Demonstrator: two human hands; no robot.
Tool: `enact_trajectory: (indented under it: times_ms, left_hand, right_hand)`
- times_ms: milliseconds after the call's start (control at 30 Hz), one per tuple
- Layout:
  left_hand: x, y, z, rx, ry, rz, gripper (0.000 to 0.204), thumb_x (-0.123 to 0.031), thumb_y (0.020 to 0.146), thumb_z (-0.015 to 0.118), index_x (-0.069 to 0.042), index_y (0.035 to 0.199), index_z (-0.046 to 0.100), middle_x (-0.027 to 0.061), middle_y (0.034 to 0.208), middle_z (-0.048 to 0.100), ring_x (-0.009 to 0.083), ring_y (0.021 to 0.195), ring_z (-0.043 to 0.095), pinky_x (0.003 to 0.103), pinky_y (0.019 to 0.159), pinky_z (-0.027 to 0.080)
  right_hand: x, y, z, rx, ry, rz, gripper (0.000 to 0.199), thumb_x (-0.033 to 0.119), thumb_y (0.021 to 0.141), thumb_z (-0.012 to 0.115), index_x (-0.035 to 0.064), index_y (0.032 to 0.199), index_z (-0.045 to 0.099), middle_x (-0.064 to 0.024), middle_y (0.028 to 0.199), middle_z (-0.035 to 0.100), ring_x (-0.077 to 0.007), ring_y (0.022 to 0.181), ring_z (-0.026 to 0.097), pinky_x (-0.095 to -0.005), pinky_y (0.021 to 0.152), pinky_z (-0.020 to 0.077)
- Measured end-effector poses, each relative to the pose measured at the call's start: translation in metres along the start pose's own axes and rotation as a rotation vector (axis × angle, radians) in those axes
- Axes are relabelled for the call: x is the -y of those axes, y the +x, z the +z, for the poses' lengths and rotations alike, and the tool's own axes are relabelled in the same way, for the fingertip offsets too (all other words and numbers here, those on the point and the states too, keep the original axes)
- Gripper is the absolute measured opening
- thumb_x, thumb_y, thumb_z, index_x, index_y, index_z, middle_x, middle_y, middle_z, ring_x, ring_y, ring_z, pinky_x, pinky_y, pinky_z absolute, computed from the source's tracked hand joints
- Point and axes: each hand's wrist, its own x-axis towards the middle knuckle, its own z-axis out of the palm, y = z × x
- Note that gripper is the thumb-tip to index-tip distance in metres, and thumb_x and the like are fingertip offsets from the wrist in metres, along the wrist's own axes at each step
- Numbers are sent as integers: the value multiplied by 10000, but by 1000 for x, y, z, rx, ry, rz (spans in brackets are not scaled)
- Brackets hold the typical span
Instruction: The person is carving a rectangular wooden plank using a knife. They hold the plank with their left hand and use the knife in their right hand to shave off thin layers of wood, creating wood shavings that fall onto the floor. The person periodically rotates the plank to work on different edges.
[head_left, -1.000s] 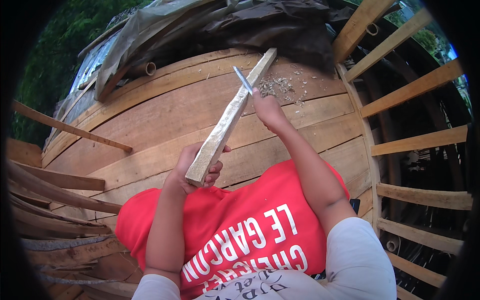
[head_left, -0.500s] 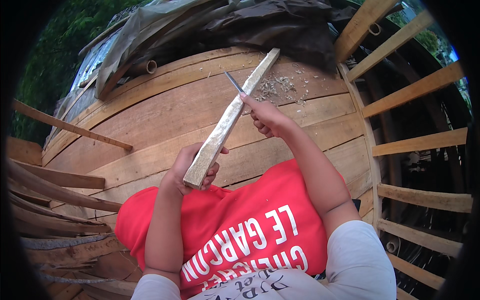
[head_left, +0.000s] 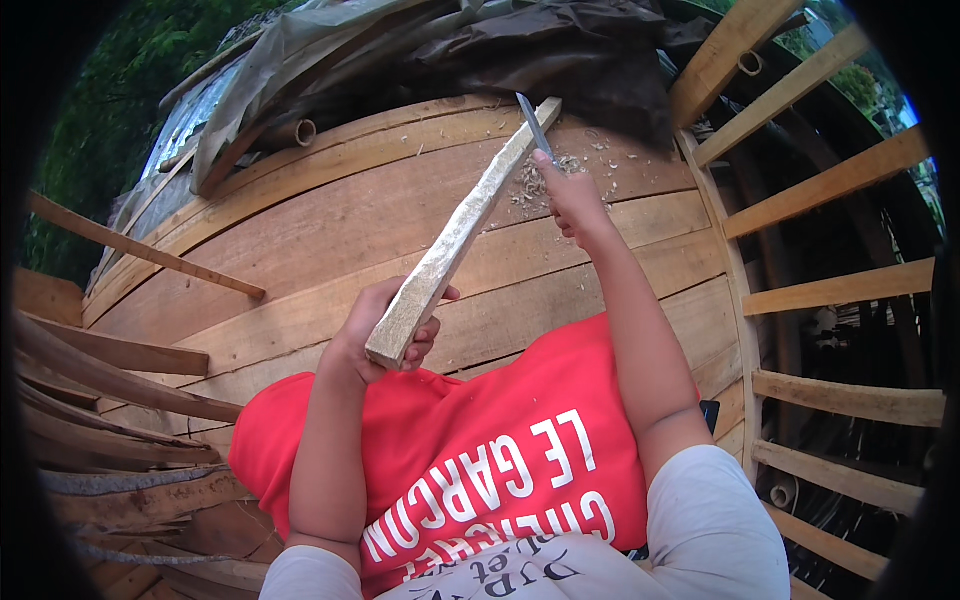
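Note:
A long, squared piece of wood (head_left: 455, 235) slants from my lap up to the far right, its far end on the plank floor. My left hand (head_left: 378, 325) is wrapped round its near end from below. In my right hand (head_left: 578, 205) is a knife (head_left: 533, 122), its handle mostly hidden by my fingers. The blade points away and lies across the wood close to its far end. Pale, freshly cut patches show along the top face of the wood.
Curled wood shavings (head_left: 545, 183) lie on the plank floor (head_left: 290, 265) beyond my right hand. Wooden slats (head_left: 840, 285) form a railing on the right. Dark plastic sheeting (head_left: 540, 50) hangs at the far side. Several boards (head_left: 120, 400) stick out on the left.
My right hand has moved the knife away from me along the wood, from its middle to near its far end. My left hand keeps its hold at the near end.

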Motion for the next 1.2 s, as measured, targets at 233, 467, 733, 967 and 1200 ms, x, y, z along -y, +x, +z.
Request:
enact_trajectory:
  times_ms: [233,467,733,967,1200]
  left_hand:
    - [0,-1,1,-6,5,2,464,-331,981,346,25,1217,526,31,564,444,125,360,450,240,300,360]
    - [-2,0,-3,39,15,9,432,-322,987,331,-1,1159,564,21,564,483,122,382,454,259,345,362]
    - [0,1,-8,118,-128,-4,440,-313,983,326,9,1189,544,30,567,467,127,386,447,264,350,362]
    - [3,3,-8,117,-181,-13,479,-317,984,332,48,1254,486,48,584,434,143,375,452,261,291,383]
    - [3,2,-5,126,-184,-13,481,-319,989,328,49,1258,482,48,584,438,149,382,469,261,293,396]
  right_hand:
    - [-11,21,-18,-143,52,-262,369,388,955,613,56,797,635,41,563,459,-60,463,404,-280,415,307]
    - [-16,16,-9,56,-123,-408,417,393,968,578,46,736,593,19,568,486,-88,489,456,-292,435,347]
    - [-15,-23,34,216,-192,-45,576,571,980,486,122,625,427,45,471,346,-89,361,310,-297,335,234]
    - [-23,-29,47,126,-191,-275,633,614,955,497,126,570,376,48,473,332,-102,354,319,-326,326,238]
    - [-7,-36,40,377,4,189,669,716,889,514,173,566,294,70,474,277,-66,353,204,-288,341,132]
